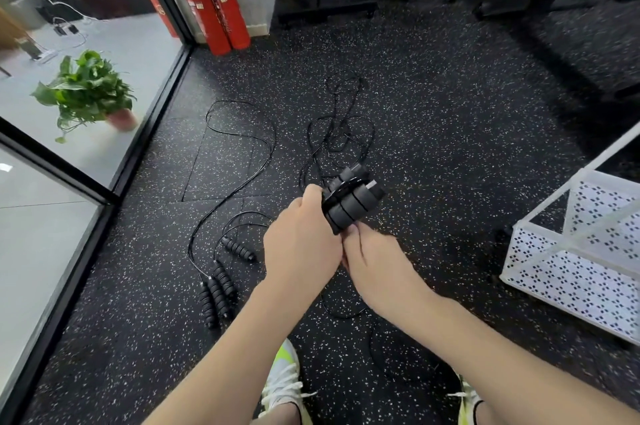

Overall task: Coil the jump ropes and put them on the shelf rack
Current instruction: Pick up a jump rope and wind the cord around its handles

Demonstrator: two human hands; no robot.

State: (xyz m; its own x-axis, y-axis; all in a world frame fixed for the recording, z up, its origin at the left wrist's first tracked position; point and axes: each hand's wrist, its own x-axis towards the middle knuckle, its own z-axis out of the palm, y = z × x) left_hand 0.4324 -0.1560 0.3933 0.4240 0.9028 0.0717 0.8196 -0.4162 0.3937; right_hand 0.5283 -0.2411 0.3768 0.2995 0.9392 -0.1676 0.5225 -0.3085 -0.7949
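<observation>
Fingers of left hand [300, 244] curled round near end of black handles [351, 199], bundled side by side with cord wound over; fingers of right hand [375, 262] curled at same near end, grip partly hidden. Left: potted plant [86, 92] behind glass. Left of hands: spare handles [220, 289] on speckled floor [450, 95], loose cord [242, 144] looping far. Far left: two red extinguishers [214, 5]. Centre: tangled cord [341, 134] trailing from bundle. Right: white perforated shelf rack [568, 272], apart from hands.
</observation>
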